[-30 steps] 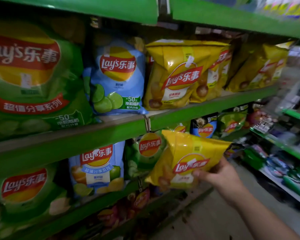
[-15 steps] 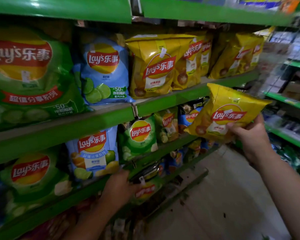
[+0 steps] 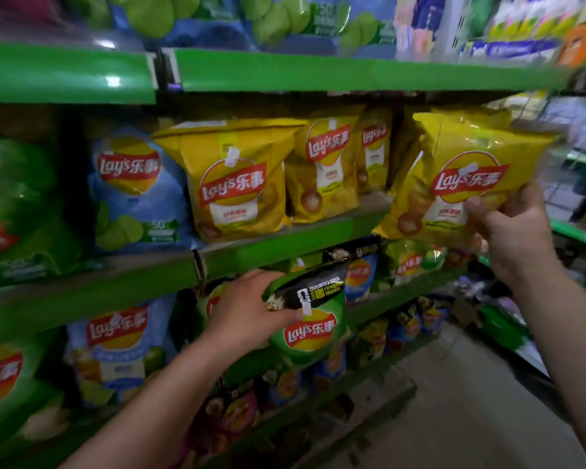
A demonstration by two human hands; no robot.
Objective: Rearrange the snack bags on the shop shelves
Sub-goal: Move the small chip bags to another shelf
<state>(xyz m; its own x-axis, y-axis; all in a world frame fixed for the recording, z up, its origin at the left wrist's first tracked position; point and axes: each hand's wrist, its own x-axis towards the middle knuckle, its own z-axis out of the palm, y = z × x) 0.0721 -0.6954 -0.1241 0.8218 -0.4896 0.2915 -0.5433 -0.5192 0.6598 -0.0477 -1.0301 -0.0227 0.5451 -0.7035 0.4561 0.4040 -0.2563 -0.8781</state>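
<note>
The right hand (image 3: 511, 231) gripped a yellow Lay's bag (image 3: 464, 177) by its lower right corner, thumb across the front and fingers curled behind, and held it tilted in the air at the right end of the middle shelf (image 3: 285, 245), its bottom edge level with that shelf's green front lip. The left hand (image 3: 247, 309) was just below the middle shelf, fingers and thumb closed on the top left of a green Lay's bag (image 3: 310, 319) with a black band across its top; this bag hung out in front of the row beneath the shelf, clear of the bags behind it. Standing on the middle shelf were a large yellow bag (image 3: 234, 184), a smaller yellow bag (image 3: 325, 170) to its right and partly behind it, a blue lime bag (image 3: 132, 187) to its left, and a big green bag (image 3: 14, 204) at the shelf's far left. Above the middle shelf ran an upper shelf (image 3: 318, 74) carrying blurred blue and green packs. Under the middle shelf, further Lay's bags in blue, green and yellow filled the lower rows, too blurred to read.
</note>
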